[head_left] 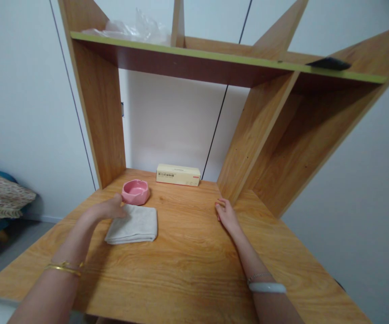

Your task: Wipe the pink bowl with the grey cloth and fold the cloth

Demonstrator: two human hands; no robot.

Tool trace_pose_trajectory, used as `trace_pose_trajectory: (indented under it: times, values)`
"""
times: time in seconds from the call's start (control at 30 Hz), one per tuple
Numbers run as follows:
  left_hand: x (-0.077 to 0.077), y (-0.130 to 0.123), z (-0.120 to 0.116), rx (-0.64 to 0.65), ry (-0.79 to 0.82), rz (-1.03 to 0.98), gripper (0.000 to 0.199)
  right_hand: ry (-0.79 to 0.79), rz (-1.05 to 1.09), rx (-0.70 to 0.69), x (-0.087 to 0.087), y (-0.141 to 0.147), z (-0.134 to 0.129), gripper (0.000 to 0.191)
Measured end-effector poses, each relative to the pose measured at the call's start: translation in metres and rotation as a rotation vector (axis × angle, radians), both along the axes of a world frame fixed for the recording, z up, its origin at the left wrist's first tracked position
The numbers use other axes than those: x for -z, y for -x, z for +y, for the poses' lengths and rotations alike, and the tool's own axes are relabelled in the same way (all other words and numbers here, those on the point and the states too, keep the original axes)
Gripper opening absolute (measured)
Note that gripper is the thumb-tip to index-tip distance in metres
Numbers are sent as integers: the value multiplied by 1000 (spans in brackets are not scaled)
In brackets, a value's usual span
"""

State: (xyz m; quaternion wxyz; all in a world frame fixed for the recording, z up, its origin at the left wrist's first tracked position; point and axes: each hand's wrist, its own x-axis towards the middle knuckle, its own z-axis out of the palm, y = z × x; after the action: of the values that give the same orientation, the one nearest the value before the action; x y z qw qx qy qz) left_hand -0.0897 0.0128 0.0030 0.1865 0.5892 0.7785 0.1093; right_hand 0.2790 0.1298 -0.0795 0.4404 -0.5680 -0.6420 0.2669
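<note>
A pink faceted ashtray [135, 198] stands on the left part of the desk, behind a folded light-grey cloth [135, 227]. My left hand [110, 208] is at the ashtray's left side, over the cloth's back left corner. Its thumb and fingers are apart; whether the fingertips touch the ashtray I cannot tell. On the right, my right hand [226, 215] rests at the desk surface near the foot of the wooden divider, with fingers loosely bent and nothing visible in them.
A cream-coloured long box [178, 175] lies at the back of the wooden desk [181, 265]. Overhead runs a shelf [194, 55] bearing clear plastic wrapping [136, 30] and a dark flat object [331, 63]. A wooden divider [258, 130] stands at right.
</note>
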Motion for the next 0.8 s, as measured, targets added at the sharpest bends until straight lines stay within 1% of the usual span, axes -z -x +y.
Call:
trace_pose_trajectory:
  times: [0.1, 0.2, 0.27, 0.3, 0.33, 0.4, 0.43, 0.5, 0.6, 0.67, 0.7, 0.8]
  values:
    - [6, 25, 5, -78, 6, 44, 32, -7, 1, -5, 0, 0, -2, 43]
    - [10, 29, 8, -110, -1, 64, 30, -10, 14, -3, 0, 0, -3, 42]
    - [9, 18, 7, -136, -34, 113, 30, -16, 16, -2, 1, 1, -4, 40]
    - [8, 8, 6, -170, -80, 166, 29, -18, 11, 0, 1, 2, -4, 39]
    - [7, -4, 5, -166, -149, 226, 27, -19, 1, 2, 2, 2, -3, 39]
    - [7, -37, 3, -136, -368, 356, 26, -21, -28, 5, 3, 3, -2, 38]
    - [8, -56, 3, -115, -415, 373, 29, -23, -45, 4, 3, 4, -2, 37]
    - [14, -94, 5, 53, -421, 298, 35, -33, -80, -1, 4, 4, 0, 35]
    - [26, -139, 13, 258, -292, 194, 24, -49, -128, -4, 6, 3, 1, 31]
    - [34, -157, 19, 388, -215, 167, 25, -51, -162, -6, 8, 2, 1, 29]
    - [38, -161, 21, 425, -183, 160, 27, -49, -180, -8, 8, 2, 0, 29]
    - [45, -166, 24, 478, -155, 170, 30, -24, -238, -13, 8, 4, -2, 28]
